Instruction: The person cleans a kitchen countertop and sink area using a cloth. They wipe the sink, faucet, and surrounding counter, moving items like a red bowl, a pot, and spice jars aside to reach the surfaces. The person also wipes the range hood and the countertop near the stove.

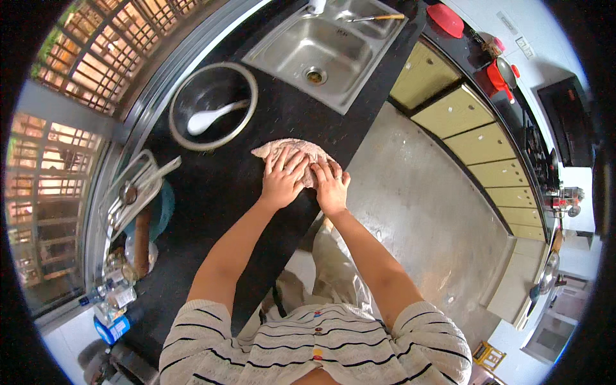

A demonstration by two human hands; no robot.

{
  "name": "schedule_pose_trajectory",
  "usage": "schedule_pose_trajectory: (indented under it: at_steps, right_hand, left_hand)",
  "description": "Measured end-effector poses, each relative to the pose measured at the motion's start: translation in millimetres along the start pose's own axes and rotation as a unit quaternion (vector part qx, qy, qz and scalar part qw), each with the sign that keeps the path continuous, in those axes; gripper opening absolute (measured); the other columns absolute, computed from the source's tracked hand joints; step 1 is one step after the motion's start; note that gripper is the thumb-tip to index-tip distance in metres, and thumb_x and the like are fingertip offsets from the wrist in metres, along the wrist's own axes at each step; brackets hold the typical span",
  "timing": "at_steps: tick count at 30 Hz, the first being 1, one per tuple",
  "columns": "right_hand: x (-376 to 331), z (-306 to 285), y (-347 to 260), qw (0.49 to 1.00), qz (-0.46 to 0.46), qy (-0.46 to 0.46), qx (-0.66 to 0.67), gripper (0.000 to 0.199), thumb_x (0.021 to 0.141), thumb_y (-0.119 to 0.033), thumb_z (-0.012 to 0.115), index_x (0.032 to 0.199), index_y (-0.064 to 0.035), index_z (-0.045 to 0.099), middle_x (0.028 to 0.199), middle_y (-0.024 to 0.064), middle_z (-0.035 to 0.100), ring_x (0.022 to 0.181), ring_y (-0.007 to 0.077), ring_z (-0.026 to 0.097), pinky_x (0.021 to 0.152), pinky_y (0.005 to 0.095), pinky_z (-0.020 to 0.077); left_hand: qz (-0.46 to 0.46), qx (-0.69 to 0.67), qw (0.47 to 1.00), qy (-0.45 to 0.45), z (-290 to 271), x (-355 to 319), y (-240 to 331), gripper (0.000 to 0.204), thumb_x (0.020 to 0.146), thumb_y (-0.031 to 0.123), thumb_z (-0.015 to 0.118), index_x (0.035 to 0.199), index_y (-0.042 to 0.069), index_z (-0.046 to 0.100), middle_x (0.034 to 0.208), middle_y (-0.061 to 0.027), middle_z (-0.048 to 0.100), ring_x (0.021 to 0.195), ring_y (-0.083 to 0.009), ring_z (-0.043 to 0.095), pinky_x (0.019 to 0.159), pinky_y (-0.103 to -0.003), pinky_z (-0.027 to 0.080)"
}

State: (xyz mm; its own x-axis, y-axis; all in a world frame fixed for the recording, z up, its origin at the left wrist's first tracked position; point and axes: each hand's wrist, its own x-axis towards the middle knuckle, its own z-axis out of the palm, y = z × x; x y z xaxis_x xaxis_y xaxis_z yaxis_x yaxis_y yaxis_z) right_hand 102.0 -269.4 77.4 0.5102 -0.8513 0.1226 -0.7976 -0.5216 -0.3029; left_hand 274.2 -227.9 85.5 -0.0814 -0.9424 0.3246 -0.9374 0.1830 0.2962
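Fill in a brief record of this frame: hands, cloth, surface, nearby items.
Left hand: fingers spread on the cloth
Right hand: fingers on the cloth's right part
Cloth: pinkish, crumpled
Surface: black counter
Nearby: round bowl holding a white spoon
Farther off: metal sink

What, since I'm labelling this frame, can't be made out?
All in the head view:
Black counter under the pink cloth: covered by the cloth, left hand and right hand.
Both palms: facing down, hidden by the hands' backs.
White object by the sink: cut off by the upper edge.
Inside the bottles: too small and blurred.
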Motion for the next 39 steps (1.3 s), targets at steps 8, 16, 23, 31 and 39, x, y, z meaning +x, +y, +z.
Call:
schedule_pose_trajectory:
  at_steps: [8,16,23,31,39]
  right_hand:
    - [163.3,-20.4,158.2,0.994,-0.105,0.036,0.009,0.039,0.086,-0.014,0.056,0.124,-0.0204,0.056,0.14,-0.0034,0.049,0.132,0.0234,0.04,0.105,0.0526,0.0322]
    - [296.5,-30.6,238.7,0.992,-0.122,-0.023,0.017,0.041,0.09,-0.022,0.055,0.131,-0.0185,0.052,0.14,-0.0013,0.049,0.135,0.0238,0.039,0.11,0.0492,0.0304]
    - [405.6,-57.9,329.7,0.99,-0.139,-0.018,-0.001,0.041,0.087,-0.015,0.058,0.128,-0.0146,0.053,0.141,0.0024,0.05,0.135,0.025,0.039,0.108,0.0449,0.0309]
    - [491.6,-53.8,370.8,0.975,-0.191,-0.117,-0.004,0.047,0.088,-0.017,0.055,0.134,-0.011,0.049,0.142,0.0039,0.051,0.13,0.0284,0.046,0.108,0.0446,0.0341]
    - [610.5,17.8,332.2,0.931,-0.269,-0.203,0.137,0.057,0.088,-0.012,0.053,0.143,-0.0095,0.038,0.146,0.0148,0.044,0.127,0.04,0.046,0.099,0.0496,0.0415]
  left_hand:
    - [-0.1,0.074,0.992,0.036,85.7,170.3,38.5,0.057,0.085,0.029,0.057,0.14,0.014,0.051,0.146,-0.004,0.045,0.137,-0.0321,0.035,0.111,-0.056,0.023]
    - [-0.229,0.068,0.971,-0.016,140.0,303.1,60.2,0.072,0.084,0.031,0.059,0.149,0.011,0.034,0.148,-0.0081,0.041,0.117,-0.0337,0.048,0.104,-0.05,0.031]
    - [-0.249,0.041,0.967,-0.046,184.8,426.2,62.9,0.075,0.085,0.034,0.06,0.152,0.015,0.031,0.154,-0.0048,0.036,0.115,-0.0328,0.052,0.091,-0.05,0.043]
    - [-0.337,-0.061,0.939,-0.032,220.8,514.6,42.0,0.068,0.086,0.03,0.059,0.148,0.01,0.038,0.152,-0.0074,0.035,0.127,-0.0338,0.045,0.1,-0.046,0.041]
    - [-0.4,-0.059,0.911,0.082,238.4,557.1,-58.6,0.066,0.088,0.016,0.05,0.15,0.005,0.029,0.154,-0.0152,0.027,0.128,-0.043,0.038,0.107,-0.049,0.034]
